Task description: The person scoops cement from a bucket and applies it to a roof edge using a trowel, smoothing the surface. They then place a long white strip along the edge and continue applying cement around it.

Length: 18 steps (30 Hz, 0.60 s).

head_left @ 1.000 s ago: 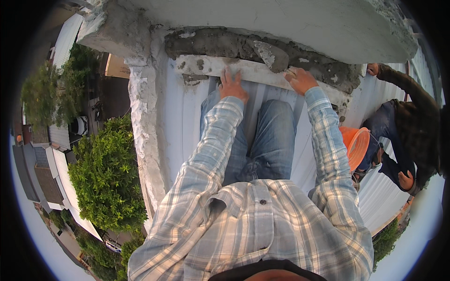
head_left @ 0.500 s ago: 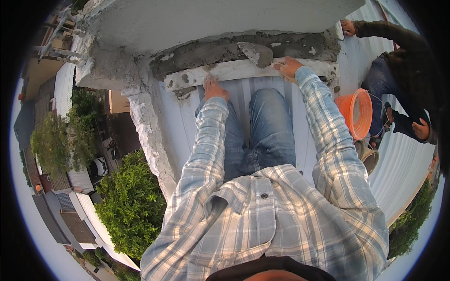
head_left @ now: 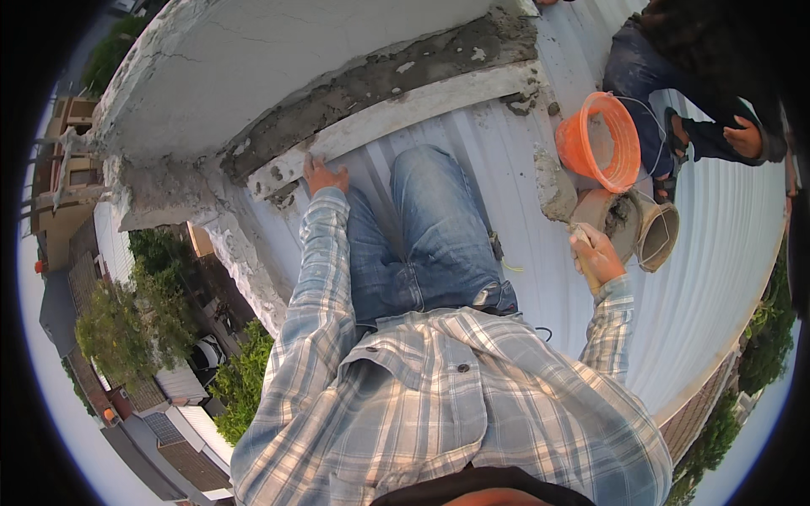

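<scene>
My left hand (head_left: 326, 176) holds the near edge of a long pale board (head_left: 388, 116) close to its left end, fingertips resting on it. The board is smeared with mortar and lies along a strip of grey mortar (head_left: 384, 78) at the foot of the wall. Off to the right, my right hand (head_left: 597, 256) is closed round the handle of a trowel (head_left: 554, 187). Its blade is coated with grey mortar and points away from me, beside a bucket of mortar (head_left: 609, 221).
An orange bucket (head_left: 597, 142) stands beyond the mortar bucket, and another worn bucket (head_left: 656, 238) sits right of it. A co-worker's legs (head_left: 645, 76) are at the far right. Corrugated metal roofing (head_left: 709, 287) lies underneath. A broken wall edge (head_left: 240, 261) borders the drop at left.
My right hand has left the board and swung right and nearer with the trowel, now beside the buckets. The view has turned rightward. My left hand stays at the board.
</scene>
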{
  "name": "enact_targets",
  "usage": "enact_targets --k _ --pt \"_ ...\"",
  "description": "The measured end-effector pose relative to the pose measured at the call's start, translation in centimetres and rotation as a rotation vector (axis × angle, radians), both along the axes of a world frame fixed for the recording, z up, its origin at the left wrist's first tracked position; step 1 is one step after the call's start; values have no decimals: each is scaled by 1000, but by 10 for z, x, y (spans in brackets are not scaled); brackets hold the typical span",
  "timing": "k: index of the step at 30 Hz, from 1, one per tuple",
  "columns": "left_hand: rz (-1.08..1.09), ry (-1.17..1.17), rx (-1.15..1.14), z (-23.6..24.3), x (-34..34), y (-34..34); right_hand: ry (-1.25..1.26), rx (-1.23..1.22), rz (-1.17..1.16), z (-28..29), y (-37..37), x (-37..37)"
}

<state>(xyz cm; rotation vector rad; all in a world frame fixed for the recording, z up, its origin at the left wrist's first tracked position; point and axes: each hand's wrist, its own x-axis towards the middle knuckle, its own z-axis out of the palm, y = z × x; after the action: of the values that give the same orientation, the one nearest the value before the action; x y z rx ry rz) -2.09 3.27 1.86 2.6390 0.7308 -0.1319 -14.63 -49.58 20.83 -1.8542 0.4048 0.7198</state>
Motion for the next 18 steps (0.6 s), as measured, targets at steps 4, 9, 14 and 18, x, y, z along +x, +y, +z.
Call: enact_targets --k 4,9,14,18 --pt "43 54 148 -34 -16 39 126 -197 69 72 -54 -17" --pt "-24 92 199 -37 7 30 380 -763 -64 106 -144 -46" --pt "-36 76 127 -37 6 29 436 -1398 201 -28 -164 -8" --pt "-77 32 173 -39 -7 55 440 -1311 282 -114 -163 23"
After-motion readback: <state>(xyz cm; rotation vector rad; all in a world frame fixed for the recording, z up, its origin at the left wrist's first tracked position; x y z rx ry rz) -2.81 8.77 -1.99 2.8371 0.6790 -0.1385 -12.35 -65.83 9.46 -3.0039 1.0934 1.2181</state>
